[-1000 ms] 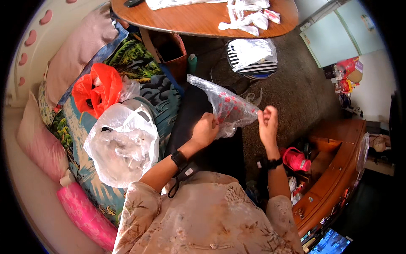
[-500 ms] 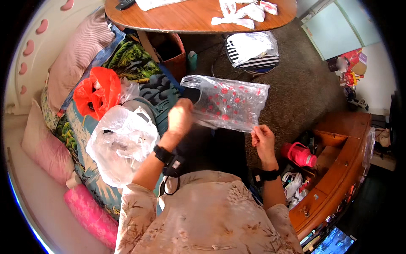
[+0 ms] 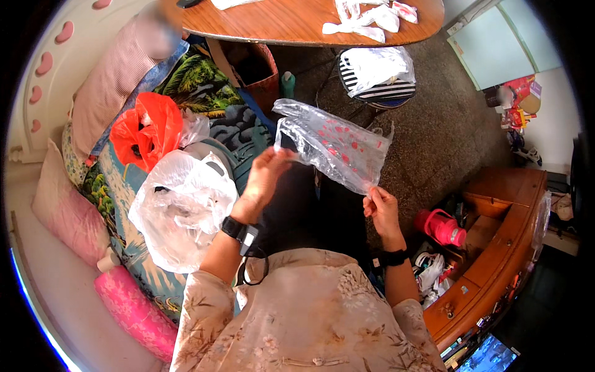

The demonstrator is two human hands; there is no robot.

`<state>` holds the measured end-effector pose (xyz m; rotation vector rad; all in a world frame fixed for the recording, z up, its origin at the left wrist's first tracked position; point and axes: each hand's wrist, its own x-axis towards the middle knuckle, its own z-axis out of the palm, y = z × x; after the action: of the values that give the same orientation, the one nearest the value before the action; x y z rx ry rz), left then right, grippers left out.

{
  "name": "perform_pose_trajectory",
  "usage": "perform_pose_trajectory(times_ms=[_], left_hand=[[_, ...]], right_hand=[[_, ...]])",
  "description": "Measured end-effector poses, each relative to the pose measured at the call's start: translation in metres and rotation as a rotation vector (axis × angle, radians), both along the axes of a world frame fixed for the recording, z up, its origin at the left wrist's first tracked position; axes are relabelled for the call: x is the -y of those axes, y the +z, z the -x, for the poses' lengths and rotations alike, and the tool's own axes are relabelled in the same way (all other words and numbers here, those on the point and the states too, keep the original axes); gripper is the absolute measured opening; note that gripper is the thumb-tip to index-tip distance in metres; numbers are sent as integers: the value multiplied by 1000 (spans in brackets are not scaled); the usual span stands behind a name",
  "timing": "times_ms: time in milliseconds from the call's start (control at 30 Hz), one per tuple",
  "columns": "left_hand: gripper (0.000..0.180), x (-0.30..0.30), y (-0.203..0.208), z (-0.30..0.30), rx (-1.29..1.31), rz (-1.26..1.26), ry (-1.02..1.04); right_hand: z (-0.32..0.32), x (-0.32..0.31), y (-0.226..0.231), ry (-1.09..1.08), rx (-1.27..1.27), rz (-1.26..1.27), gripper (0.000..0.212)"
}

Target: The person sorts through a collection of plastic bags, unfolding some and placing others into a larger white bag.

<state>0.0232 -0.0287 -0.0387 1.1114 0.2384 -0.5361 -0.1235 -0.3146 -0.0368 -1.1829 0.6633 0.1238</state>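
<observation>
A clear plastic bag with red printed spots [image 3: 338,146] is stretched out above my lap between both hands. My left hand [image 3: 265,177] pinches its near-left edge between thumb and fingers. At the bag's lower right corner, my right hand [image 3: 382,211] grips the film in a closed pinch. The far left part of the bag, with its handle strip, sticks up loosely and folds over. To the left of my left arm, a white plastic bag [image 3: 180,211] stands open on the bed, bulging with crumpled plastic. Behind it sits a red plastic bag [image 3: 147,130].
Ahead is a wooden table [image 3: 297,28] with knotted white bags [image 3: 365,22]. Below its edge stand a striped stool [image 3: 387,96] with white bags on it, a bin [image 3: 263,87] and a green bottle [image 3: 287,85]. A wooden cabinet [image 3: 496,242] and a pink flask [image 3: 441,227] are at right.
The clear bag has gone from lying flat and spread to tilted and partly folded, its right end sloping down. My left hand has shifted slightly along its edge; my right hand keeps its corner.
</observation>
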Motion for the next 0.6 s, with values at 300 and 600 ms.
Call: perform_pose_trajectory(times_ms=[300, 600], left_hand=[[10, -116, 25, -16, 456, -516, -218], [51, -124, 33, 10, 723, -1136, -625]], right_hand=[[9, 7, 22, 5, 9, 250, 26], [14, 33, -19, 118, -133, 355, 31]])
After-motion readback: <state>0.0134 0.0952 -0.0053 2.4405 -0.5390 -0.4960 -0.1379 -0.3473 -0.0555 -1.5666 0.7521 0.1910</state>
